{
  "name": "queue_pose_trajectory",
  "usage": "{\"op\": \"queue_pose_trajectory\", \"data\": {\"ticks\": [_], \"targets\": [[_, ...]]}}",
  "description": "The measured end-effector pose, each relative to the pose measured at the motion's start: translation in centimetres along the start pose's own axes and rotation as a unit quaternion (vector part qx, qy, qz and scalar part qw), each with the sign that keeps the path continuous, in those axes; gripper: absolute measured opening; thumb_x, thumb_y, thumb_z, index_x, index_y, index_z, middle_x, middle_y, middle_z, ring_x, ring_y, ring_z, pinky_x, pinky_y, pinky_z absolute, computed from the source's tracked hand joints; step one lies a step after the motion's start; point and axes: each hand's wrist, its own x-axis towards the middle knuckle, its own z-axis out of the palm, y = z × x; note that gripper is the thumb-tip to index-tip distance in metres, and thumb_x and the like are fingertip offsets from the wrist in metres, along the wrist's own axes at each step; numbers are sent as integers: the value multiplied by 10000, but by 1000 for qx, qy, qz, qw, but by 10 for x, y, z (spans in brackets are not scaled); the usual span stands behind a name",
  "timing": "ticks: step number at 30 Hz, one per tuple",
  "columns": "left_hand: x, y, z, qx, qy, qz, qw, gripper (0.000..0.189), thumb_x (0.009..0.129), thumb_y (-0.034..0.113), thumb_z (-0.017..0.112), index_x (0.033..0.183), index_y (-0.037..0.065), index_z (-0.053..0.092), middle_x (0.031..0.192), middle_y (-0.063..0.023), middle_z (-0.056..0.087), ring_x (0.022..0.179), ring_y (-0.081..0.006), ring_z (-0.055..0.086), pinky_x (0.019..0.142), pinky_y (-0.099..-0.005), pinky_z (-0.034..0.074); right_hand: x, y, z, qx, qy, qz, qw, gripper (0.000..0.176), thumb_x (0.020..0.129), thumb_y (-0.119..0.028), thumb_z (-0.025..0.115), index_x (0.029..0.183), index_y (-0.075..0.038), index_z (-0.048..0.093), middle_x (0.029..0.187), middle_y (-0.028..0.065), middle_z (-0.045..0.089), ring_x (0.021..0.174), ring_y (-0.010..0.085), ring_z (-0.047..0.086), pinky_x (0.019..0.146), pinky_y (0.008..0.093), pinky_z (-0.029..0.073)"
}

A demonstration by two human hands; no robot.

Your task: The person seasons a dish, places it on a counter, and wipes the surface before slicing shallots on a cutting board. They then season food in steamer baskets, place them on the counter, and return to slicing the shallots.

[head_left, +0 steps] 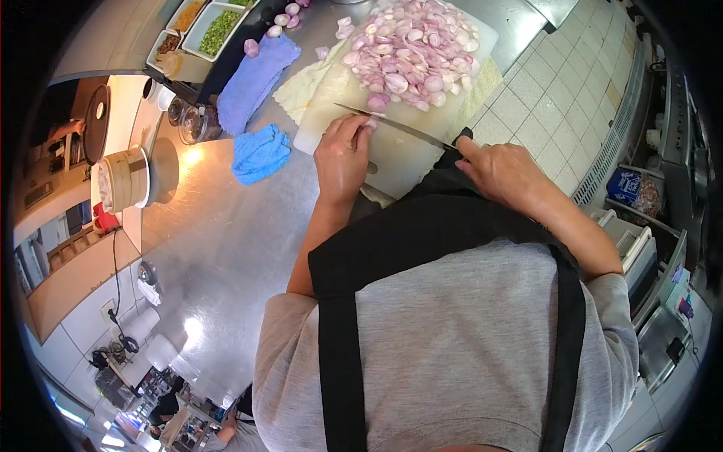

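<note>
My right hand [501, 172] is closed around the dark handle of a kitchen knife [410, 131], whose blade points left across the white cutting board [399, 169]. With its fingers pinched, my left hand [340, 162] holds a small shallot [372, 122] against the blade near the tip. Just beyond the blade lies another pink shallot [377, 102]. A large heap of peeled shallots [414, 53] covers the far part of the board. Under the board, a pale yellow-green cloth [297, 92] sticks out at the sides.
Left of the board lie a crumpled blue cloth [260, 154] and a folded purple cloth [254, 83]. Several loose shallots [282, 19] sit at the back. White containers of chopped green food [218, 32] stand beyond. A bamboo steamer [124, 179] is at the left edge.
</note>
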Motion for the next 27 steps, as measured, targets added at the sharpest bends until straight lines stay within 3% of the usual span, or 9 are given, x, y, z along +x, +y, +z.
{"op": "queue_pose_trajectory", "data": {"ticks": [4, 7, 10, 13, 16, 20, 23, 27], "targets": [[-1, -2, 1, -13, 6, 11, 1000, 150, 814, 40, 682, 959, 2, 681, 960, -126, 673, 781, -220, 664, 718, -297, 537, 12, 9, 21, 51, 0, 4, 999, 228, 942, -246, 529, 995, -40, 448, 616, 210, 592, 627, 425, 603, 555, 506, 464], [0, 2, -1, -17, -4, -12, 1000, 146, 791, 49, 673, 937, 33, 676, 965, -117, 668, 875, -294, 643, 775, -362, 513, 11, 8, 12, 27, -1, -10, 1000, 231, 949, -259, 506, 1005, -41, 458, 631, 201, 607, 642, 412, 619, 560, 505, 480], [-2, 1, 0, -30, 3, -20, 999, 144, 792, 52, 676, 934, 26, 675, 959, -115, 667, 874, -293, 643, 774, -362, 513, 1, 1, -4, 9, -11, -4, 1000, 231, 951, -259, 499, 1019, -41, 462, 646, 201, 616, 654, 409, 628, 573, 510, 491], [-2, -3, 2, -19, 21, 25, 999, 141, 810, 25, 683, 946, -10, 681, 954, -125, 671, 774, -211, 663, 711, -291, 539, 5, 3, 8, 49, -10, 5, 999, 242, 947, -248, 518, 1017, -26, 455, 652, 225, 606, 660, 429, 611, 582, 516, 476], [-2, 0, 0, -20, 5, 4, 1000, 147, 819, 36, 674, 960, -5, 682, 981, -129, 665, 817, -228, 661, 743, -301, 534, 14, 5, 29, 86, -11, 18, 996, 262, 949, -254, 525, 1036, -17, 459, 666, 239, 598, 679, 441, 602, 600, 515, 466], [-2, 6, -1, 21, 2, 40, 999, 160, 798, 47, 668, 955, 14, 676, 1004, -123, 645, 920, -289, 617, 808, -373, 494, 22, 22, 28, 184, -29, 1, 982, 284, 956, -278, 517, 1075, -22, 479, 689, 243, 594, 721, 444, 599, 635, 509, 457], [0, 9, 0, 56, -5, 66, 996, 172, 812, 59, 666, 979, 16, 674, 1019, -124, 637, 904, -284, 617, 798, -368, 496, 19, 29, 16, 161, -18, 9, 987, 294, 960, -299, 512, 1080, -31, 492, 699, 245, 590, 740, 444, 595, 655, 501, 452], [7, 8, 0, 47, -23, 43, 998, 168, 839, 75, 659, 1000, 25, 671, 1018, -123, 642, 844, -279, 641, 768, -344, 513, 11, 24, 17, 28, 25, 18, 999, 238, 950, -280, 507, 1020, -54, 477, 648, 206, 613, 668, 410, 622, 583, 511, 475]]}}
